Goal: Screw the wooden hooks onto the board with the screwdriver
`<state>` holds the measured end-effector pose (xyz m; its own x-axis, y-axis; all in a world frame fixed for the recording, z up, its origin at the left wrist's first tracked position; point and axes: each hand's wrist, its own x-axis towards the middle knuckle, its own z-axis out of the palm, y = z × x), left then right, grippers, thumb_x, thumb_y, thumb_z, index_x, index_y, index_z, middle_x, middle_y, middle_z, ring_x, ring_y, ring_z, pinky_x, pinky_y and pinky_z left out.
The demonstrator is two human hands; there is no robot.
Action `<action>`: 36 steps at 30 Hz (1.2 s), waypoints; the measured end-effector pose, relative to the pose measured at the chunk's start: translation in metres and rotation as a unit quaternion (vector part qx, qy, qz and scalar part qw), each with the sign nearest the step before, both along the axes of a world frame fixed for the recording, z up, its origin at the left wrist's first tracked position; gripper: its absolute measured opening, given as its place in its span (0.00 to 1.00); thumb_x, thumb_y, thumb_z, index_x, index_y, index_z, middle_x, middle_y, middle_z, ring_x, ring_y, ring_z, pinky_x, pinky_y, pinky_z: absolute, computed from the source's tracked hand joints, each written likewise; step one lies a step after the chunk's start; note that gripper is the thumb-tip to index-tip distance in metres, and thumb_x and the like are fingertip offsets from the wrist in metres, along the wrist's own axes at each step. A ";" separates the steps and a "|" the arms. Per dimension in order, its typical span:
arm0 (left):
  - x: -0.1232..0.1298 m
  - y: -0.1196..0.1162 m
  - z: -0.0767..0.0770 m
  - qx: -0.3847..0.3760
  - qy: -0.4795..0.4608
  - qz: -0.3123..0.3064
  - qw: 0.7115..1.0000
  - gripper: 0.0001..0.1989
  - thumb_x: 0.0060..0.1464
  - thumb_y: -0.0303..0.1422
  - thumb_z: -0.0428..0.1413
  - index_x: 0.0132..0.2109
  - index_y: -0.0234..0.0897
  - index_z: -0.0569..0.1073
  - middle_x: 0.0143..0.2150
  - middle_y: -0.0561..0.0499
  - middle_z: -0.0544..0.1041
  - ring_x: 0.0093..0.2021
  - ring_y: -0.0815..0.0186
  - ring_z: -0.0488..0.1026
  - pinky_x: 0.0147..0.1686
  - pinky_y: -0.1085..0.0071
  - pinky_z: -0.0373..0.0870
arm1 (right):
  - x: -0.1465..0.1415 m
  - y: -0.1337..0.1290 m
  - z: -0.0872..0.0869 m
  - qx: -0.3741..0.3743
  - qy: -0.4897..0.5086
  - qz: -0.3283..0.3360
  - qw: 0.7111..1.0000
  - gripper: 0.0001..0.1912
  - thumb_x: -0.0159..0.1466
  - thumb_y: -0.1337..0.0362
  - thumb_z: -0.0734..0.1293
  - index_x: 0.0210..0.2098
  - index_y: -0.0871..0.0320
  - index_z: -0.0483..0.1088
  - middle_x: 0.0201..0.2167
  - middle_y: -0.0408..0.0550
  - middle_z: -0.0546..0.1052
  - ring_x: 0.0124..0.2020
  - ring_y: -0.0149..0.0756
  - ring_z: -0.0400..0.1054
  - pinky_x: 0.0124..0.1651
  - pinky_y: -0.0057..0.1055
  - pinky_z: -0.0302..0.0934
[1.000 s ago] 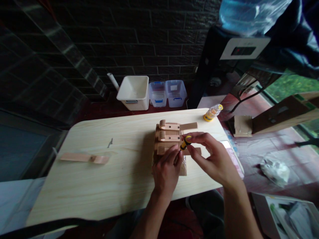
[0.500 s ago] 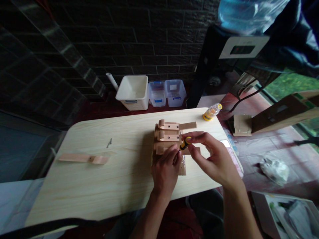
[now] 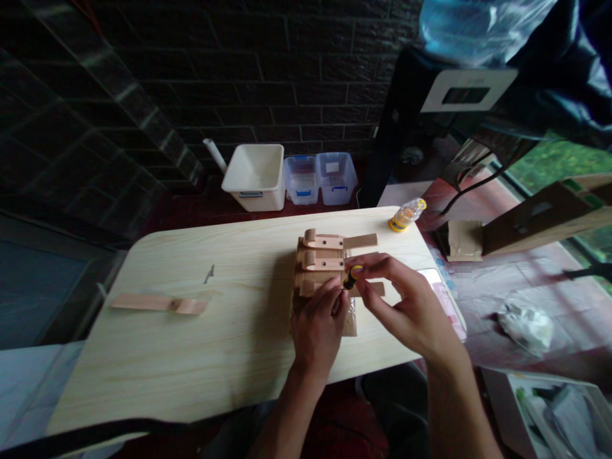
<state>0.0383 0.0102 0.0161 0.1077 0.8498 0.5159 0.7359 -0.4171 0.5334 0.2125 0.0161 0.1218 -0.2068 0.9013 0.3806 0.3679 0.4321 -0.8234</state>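
My right hand [image 3: 396, 290] pinches a small yellow-and-black screwdriver [image 3: 352, 278] between thumb and fingers, its tip pointing down at my left fingertips. Closed around a wooden strip [image 3: 307, 289], my left hand [image 3: 319, 322] rests low on the brown block [image 3: 350, 328]; its fingertips meet beside the screwdriver's tip, and whether they also pinch a screw is hidden. Above them on the same block lie two similar strips, an upper strip [image 3: 329, 243] and a middle strip [image 3: 331, 262], each with two dark screw heads and a rounded left end.
On the table's left lie a loose wooden strip [image 3: 143, 302] and several small screws [image 3: 209, 274]. A clear bottle-shaped container [image 3: 407, 215] with yellow parts stands at the far right corner. A phone [image 3: 442, 299] lies by the right edge. Beyond the table sit a white bin [image 3: 255, 191] and clear plastic boxes [image 3: 337, 185].
My right hand and the screwdriver have shifted slightly left, and the screwdriver's handle is angled a little differently. My left hand keeps its place on the strip.
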 end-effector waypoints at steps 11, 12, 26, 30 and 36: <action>0.000 0.000 -0.003 -0.007 -0.008 0.008 1.000 0.08 0.75 0.33 0.60 0.51 0.43 0.85 0.54 0.48 0.90 0.47 0.59 0.91 0.47 0.68 0.87 | 0.004 0.001 -0.003 -0.005 0.021 0.000 1.000 0.09 0.75 0.68 0.72 0.51 0.48 0.76 0.56 0.46 0.84 0.60 0.37 0.80 0.64 0.36 0.75; 0.000 -0.001 -0.003 -0.010 -0.010 0.007 1.000 0.08 0.75 0.33 0.60 0.51 0.43 0.85 0.54 0.48 0.90 0.47 0.59 0.91 0.47 0.68 0.87 | 0.004 0.001 -0.003 -0.010 0.024 0.001 1.000 0.09 0.75 0.68 0.72 0.52 0.48 0.76 0.57 0.47 0.84 0.61 0.38 0.80 0.64 0.37 0.75; 0.001 0.000 -0.003 -0.011 -0.006 0.010 1.000 0.08 0.76 0.34 0.60 0.51 0.43 0.85 0.53 0.48 0.91 0.48 0.59 0.91 0.48 0.68 0.87 | 0.003 0.001 -0.001 -0.014 0.018 -0.002 1.000 0.10 0.74 0.68 0.73 0.52 0.49 0.77 0.57 0.50 0.85 0.62 0.42 0.80 0.66 0.43 0.76; 0.001 -0.001 -0.002 -0.011 -0.011 0.007 1.000 0.08 0.75 0.32 0.60 0.52 0.42 0.85 0.55 0.48 0.90 0.48 0.60 0.91 0.47 0.69 0.87 | 0.004 0.000 -0.001 -0.019 0.013 0.002 1.000 0.08 0.75 0.67 0.72 0.52 0.49 0.77 0.57 0.50 0.85 0.60 0.42 0.81 0.64 0.42 0.77; 0.001 -0.001 0.000 -0.014 -0.008 0.005 1.000 0.08 0.75 0.33 0.61 0.52 0.42 0.85 0.55 0.47 0.90 0.48 0.59 0.91 0.46 0.69 0.87 | 0.003 0.003 -0.001 -0.009 0.025 -0.004 1.000 0.08 0.74 0.67 0.73 0.50 0.49 0.76 0.53 0.47 0.85 0.58 0.38 0.81 0.62 0.37 0.76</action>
